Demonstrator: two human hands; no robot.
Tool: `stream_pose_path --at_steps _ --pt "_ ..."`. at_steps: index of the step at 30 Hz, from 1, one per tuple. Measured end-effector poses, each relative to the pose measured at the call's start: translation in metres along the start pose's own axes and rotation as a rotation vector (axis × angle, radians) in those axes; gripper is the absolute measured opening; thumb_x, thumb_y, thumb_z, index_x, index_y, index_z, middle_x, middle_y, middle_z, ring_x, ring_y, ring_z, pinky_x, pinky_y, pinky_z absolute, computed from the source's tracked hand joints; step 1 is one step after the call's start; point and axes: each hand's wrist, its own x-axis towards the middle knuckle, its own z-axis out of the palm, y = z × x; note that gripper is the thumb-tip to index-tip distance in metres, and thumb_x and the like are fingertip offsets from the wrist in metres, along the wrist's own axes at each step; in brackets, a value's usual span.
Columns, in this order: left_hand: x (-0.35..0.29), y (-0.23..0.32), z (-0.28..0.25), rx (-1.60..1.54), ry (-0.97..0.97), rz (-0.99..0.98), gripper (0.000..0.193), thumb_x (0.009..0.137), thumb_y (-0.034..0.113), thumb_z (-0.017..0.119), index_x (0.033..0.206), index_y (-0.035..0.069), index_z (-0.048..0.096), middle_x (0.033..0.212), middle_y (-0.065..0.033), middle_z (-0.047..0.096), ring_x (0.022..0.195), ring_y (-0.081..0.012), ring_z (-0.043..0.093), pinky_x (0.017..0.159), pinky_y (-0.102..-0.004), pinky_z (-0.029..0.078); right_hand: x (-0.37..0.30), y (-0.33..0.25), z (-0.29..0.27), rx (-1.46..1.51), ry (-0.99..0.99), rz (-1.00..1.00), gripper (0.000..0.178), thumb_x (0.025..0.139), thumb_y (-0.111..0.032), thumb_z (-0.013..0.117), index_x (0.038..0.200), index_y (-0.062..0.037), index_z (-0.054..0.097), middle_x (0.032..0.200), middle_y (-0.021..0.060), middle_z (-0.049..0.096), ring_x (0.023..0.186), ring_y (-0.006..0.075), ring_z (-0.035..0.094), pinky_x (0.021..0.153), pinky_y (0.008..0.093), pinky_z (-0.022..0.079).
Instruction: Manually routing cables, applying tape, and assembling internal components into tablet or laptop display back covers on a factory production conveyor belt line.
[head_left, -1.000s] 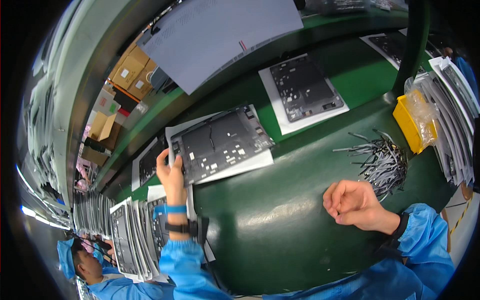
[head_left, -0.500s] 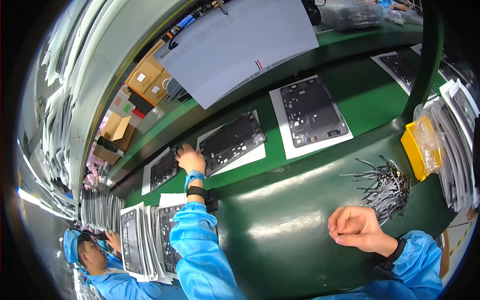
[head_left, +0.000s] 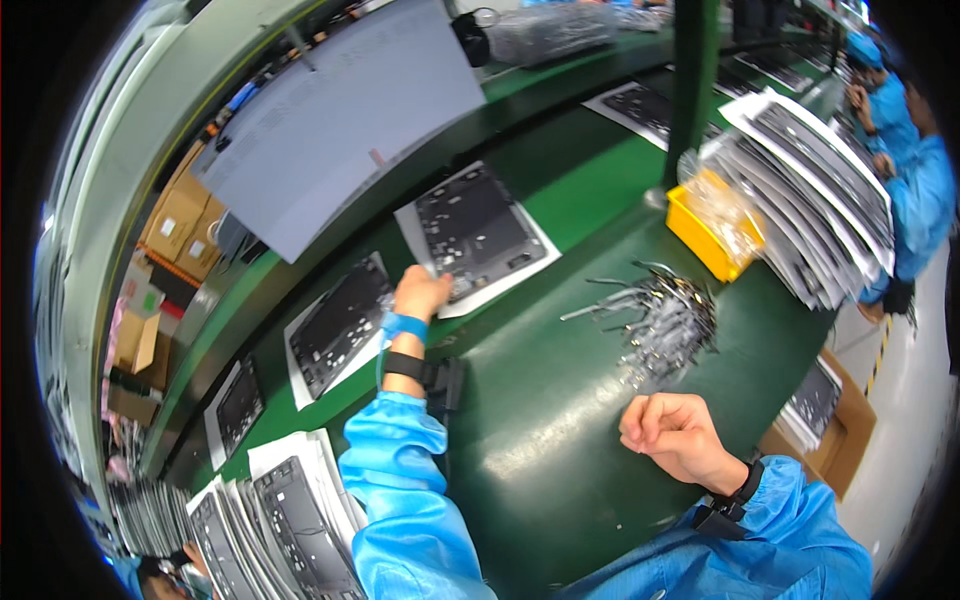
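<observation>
My left hand (head_left: 422,292) reaches forward to the near left corner of a flat black device panel (head_left: 478,225), which lies on a white sheet (head_left: 540,245). Its fingers are curled in at that corner; whatever they may pinch is hidden. My right hand (head_left: 672,437) hovers over the near bench with fingers and thumb drawn together, and I cannot make out anything in them. Just beyond it lies a loose heap of short dark grey cables (head_left: 668,325). A second black panel (head_left: 345,320) rests on its sheet left of my left hand.
A yellow bin (head_left: 712,238) with clear plastic bags stands behind the heap, beside a stack of panels and sheets (head_left: 800,200). More stacked panels (head_left: 285,515) are at the near left. A green post (head_left: 690,90) rises at the back. Co-workers in blue (head_left: 905,150) are at right.
The view has swung to the right. My left hand has shifted from the left edge of the middle panel to the corner of the panel right of it. My right hand stays curled.
</observation>
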Motion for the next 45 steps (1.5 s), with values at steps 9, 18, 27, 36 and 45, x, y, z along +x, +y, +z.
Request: stream_pose_path --at_steps 9,18,27,36,45 --pt "-0.049 -0.013 -0.041 -0.512 0.038 0.161 0.019 0.086 0.013 0.071 0.076 -0.003 0.07 0.068 -0.0025 0.062 0.065 -0.0152 0.059 0.061 -0.0336 0.046 -0.064 -0.029 -0.013 -0.308 0.22 -0.186 0.02 0.079 0.018 0.066 0.084 -0.001 0.06 0.096 0.0115 0.062 0.085 0.0164 0.055 0.073 0.029 0.046" --pt "-0.279 -0.049 -0.024 -0.785 0.301 0.116 0.032 0.093 -0.007 0.061 0.124 0.001 0.065 0.132 -0.0082 0.063 0.128 -0.0205 0.055 0.112 -0.0344 0.037 -0.037 -0.09 -0.058 -0.481 0.227 -0.258 0.014 0.082 0.014 0.067 0.085 0.0002 0.064 0.101 0.0115 0.065 0.089 0.0171 0.059 0.078 0.0304 0.048" --pt "-0.46 -0.004 -0.007 -1.187 -0.659 -0.178 0.059 0.101 0.003 0.062 0.155 -0.003 0.042 0.102 -0.0115 0.075 0.087 -0.0136 0.068 0.084 -0.0256 0.054 -0.009 -0.129 -0.083 -1.166 0.471 -0.227 0.02 0.081 0.012 0.054 0.095 0.0023 0.066 0.095 0.006 0.066 0.082 0.0121 0.06 0.072 0.0273 0.049" --pt "-0.405 -0.034 -0.05 -0.504 -0.358 0.284 0.02 0.092 0.006 0.07 0.11 -0.002 0.068 0.104 -0.0145 0.067 0.097 -0.0282 0.061 0.097 -0.0408 0.05 -0.014 -0.098 -0.057 -1.726 0.532 -0.26 0.015 0.091 0.009 0.068 0.103 0.0017 0.063 0.086 0.0049 0.065 0.074 0.0104 0.061 0.068 0.0266 0.05" --pt "-0.317 -0.093 -0.006 -0.052 0.181 0.701 0.057 0.085 0.011 0.075 0.139 -0.001 0.059 0.137 -0.0158 0.057 0.125 -0.0358 0.053 0.103 -0.0472 0.042 -0.06 -0.114 0.028 -1.634 0.622 -0.351 0.016 0.097 0.003 0.064 0.111 0.0012 0.071 0.088 0.0 0.061 0.078 0.0058 0.056 0.071 0.0192 0.042"
